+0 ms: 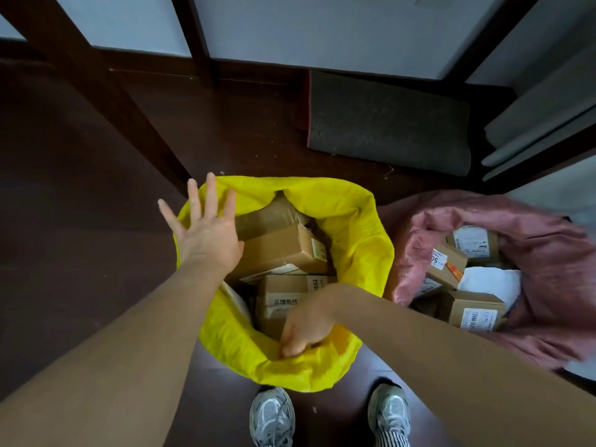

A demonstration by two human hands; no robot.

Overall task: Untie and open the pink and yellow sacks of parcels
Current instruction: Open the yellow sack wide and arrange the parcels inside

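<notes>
Glossy yellow plastic sack (354, 240), centre frame, stands open with its rim rolled outward, full of brown cardboard parcels (283, 250). Left hand (206, 233) lies flat on the far-left rim, fingers spread. Right hand (303, 330) pinches the near rim. Crumpled pink sack (554, 253), right, also open, touches it. Grey doormat (387, 121) lies beyond, upper right; grey mesh trainers (272, 417) at bottom edge.
</notes>
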